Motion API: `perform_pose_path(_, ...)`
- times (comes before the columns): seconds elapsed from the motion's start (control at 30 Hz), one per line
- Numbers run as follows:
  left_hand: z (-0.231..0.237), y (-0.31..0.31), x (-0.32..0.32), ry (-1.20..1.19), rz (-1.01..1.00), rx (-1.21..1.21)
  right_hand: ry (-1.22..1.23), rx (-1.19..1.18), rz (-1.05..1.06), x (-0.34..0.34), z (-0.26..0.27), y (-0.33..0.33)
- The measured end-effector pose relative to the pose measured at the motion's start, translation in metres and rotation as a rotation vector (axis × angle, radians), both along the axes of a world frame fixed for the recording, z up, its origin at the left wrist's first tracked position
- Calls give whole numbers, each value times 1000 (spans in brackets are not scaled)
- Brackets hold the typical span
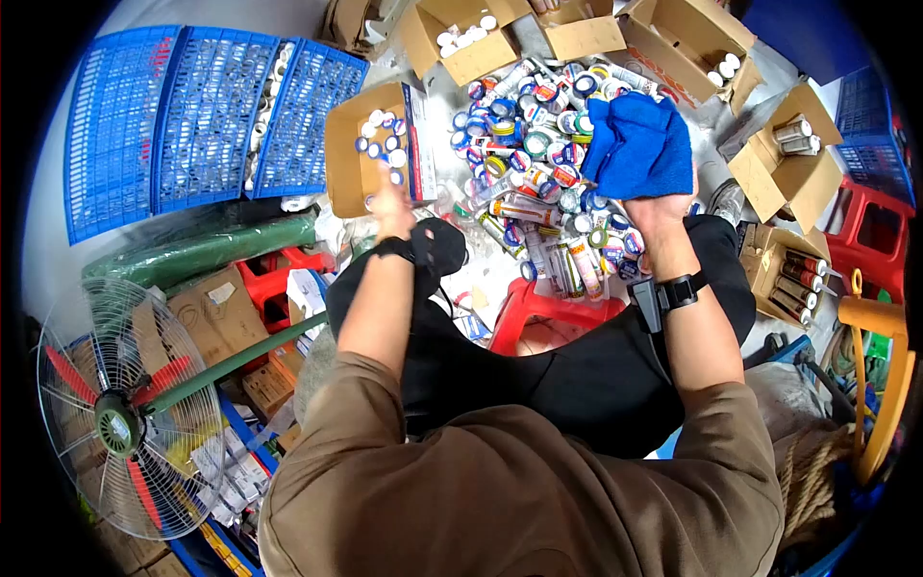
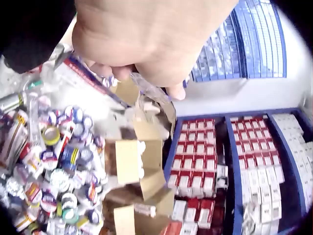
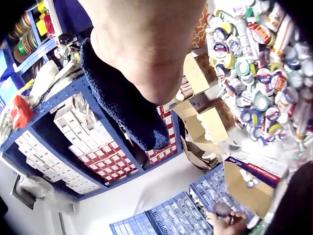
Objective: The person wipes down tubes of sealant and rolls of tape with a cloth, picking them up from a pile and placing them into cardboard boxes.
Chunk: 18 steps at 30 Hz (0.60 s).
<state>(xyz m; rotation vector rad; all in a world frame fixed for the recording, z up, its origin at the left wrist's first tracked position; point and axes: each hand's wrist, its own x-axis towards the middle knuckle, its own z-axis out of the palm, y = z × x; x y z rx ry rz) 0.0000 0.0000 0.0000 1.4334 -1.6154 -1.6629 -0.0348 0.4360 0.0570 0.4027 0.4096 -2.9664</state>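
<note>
Cluttered workroom [image 3: 122,205] around two hands [image 1: 389,205] [image 1: 661,210]: blue cloth [image 1: 642,149] right, dark disc [image 3: 221,209] left.

Pile of rolls and tubes [image 1: 531,178] at centre; 1 carton [image 1: 342,183], rolls [image 1: 397,159] inside, just left; 1 stool [image 1: 514,313] in front.

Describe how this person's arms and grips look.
Short brown sleeves leave both forearms bare. Black wrist straps circle them; the right strap carries a dark boxy device with a thin black cable. No glove shows on the left grip or right grip.
</note>
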Motion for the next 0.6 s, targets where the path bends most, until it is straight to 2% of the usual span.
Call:
perform_pose_path(0.03,-8,8,10,-16,7,19,-16,36,-24,2,-1,10)
perform_pose_path(0.07,-5,-2,11,-171,-52,65,-33,73,-51,5,-2,21)
perform_pose_path(0.1,11,-51,-6,-189,7,-8,-38,32,-63,-9,-14,-19)
perform_pose_path(0.17,-23,-61,-6,-326,-169,-86,274,-418,64,-18,-51,4)
perform_pose_path(0.23,-35,-25,-5,-358,-326,-35,299,-412,57,-24,-45,13)
perform_pose_path(0.27,-58,-27,-3,-401,-481,39,335,-425,52,-27,-41,16)
perform_pose_path(0.33,-100,-3,5,-470,-740,-52,324,-424,64,-27,-41,20)
perform_pose_path(0.37,-158,-6,13,-471,-911,-231,323,-429,83,-27,-42,24)
perform_pose_path(0.4,-173,18,19,-556,-983,-259,276,-358,54,-26,-42,27)
perform_pose_path(0.43,-177,46,24,-555,-1173,-466,268,-344,47,-25,-39,29)
perform_pose_path(0.47,-150,81,19,-679,-1291,-373,216,-284,13,-24,-34,28)
perform_pose_path(0.5,-169,96,25,-688,-1382,-368,166,-221,-24,-25,-28,27)
perform_pose_path(0.6,-194,139,34,-725,-1669,-771,13,-35,-125,-29,-16,26)
